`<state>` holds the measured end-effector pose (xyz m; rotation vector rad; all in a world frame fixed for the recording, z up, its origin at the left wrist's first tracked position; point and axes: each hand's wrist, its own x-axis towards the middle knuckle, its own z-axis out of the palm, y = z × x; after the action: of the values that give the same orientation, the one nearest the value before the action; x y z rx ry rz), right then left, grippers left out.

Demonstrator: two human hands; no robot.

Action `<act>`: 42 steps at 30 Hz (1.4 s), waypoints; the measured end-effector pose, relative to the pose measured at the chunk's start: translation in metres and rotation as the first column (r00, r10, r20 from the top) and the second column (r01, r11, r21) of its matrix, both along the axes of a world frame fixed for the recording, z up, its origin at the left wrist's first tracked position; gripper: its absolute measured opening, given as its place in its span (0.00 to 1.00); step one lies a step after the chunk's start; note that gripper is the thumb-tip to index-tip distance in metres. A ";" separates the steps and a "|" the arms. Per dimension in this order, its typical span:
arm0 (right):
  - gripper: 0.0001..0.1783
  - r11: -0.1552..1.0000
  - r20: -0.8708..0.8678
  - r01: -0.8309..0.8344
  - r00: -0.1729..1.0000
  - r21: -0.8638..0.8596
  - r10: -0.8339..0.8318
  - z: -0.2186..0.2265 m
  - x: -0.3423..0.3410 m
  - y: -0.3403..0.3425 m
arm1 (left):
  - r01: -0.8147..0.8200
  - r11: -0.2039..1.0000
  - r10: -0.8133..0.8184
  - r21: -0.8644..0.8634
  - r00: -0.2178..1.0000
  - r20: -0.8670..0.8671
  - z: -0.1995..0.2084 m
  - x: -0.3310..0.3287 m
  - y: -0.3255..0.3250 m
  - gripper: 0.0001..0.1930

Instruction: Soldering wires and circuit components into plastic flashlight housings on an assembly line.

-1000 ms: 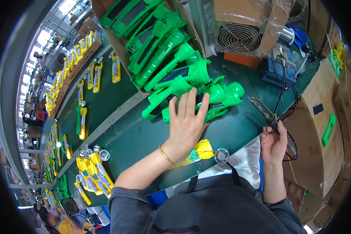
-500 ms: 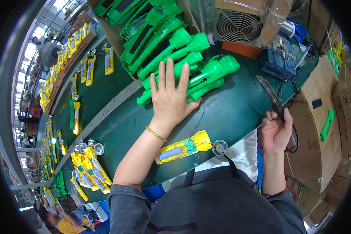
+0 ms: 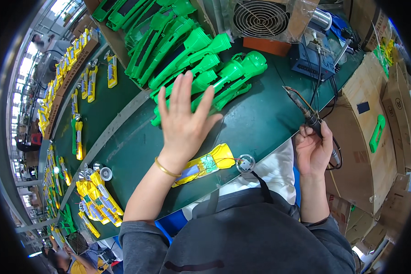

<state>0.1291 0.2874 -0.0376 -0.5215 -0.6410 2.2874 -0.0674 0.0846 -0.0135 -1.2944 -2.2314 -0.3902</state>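
My left hand (image 3: 183,123), a gold bangle on its wrist, is open with fingers spread. Its fingertips reach over the near edge of a heap of green plastic flashlight shells (image 3: 235,73); whether they touch cannot be made out. In my right hand (image 3: 313,148) is a soldering iron (image 3: 311,118), its bare tip pointing up and to the left. Between my arms lies a yellow flashlight half (image 3: 217,160) carrying a small green circuit board and a blue-grey cell. Thin wires join it to a round silver lamp head (image 3: 245,163) at the table edge.
More green shells fill a cardboard box (image 3: 144,98) at the back. Several yellow assemblies (image 3: 98,198) are stacked at left, and others line the green surface beyond a grey rail (image 3: 118,116). A blue soldering station (image 3: 313,61) and a fan (image 3: 261,19) stand at back right, cartons (image 3: 358,155) further right.
My left hand has drawn back a little toward me from the green shells. The whole view has shifted slightly. My right hand still holds the soldering iron.
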 end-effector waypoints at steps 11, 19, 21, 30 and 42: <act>0.13 0.993 -0.033 -0.102 0.994 0.052 0.104 0.005 -0.019 -0.019 | -0.193 0.976 0.169 0.096 0.961 0.218 -0.008 -0.014 -0.059 0.15; 0.15 0.980 -0.074 -0.190 0.978 0.062 0.194 0.009 -0.031 -0.024 | -0.337 0.905 -0.150 0.259 0.316 0.937 0.015 -0.027 -0.098 0.11; 0.16 0.977 -0.066 -0.209 0.975 0.035 0.210 0.008 -0.030 -0.022 | -0.329 0.891 -0.249 0.313 0.223 0.943 0.031 -0.023 -0.121 0.12; 0.12 0.811 -0.075 -0.579 0.808 0.084 0.585 -0.019 -0.067 -0.055 | -0.326 0.943 0.317 -0.066 0.820 0.476 -0.014 0.045 -0.189 0.10; 0.14 0.810 -0.101 -0.535 0.816 0.238 0.569 -0.021 -0.106 -0.048 | 0.026 0.993 0.050 -0.115 0.791 0.609 -0.008 0.028 -0.111 0.15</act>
<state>0.0231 0.2389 -0.0587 -0.0290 -1.0320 2.7256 -0.0396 -0.0261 -0.0219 -1.3450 -2.8337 -0.7785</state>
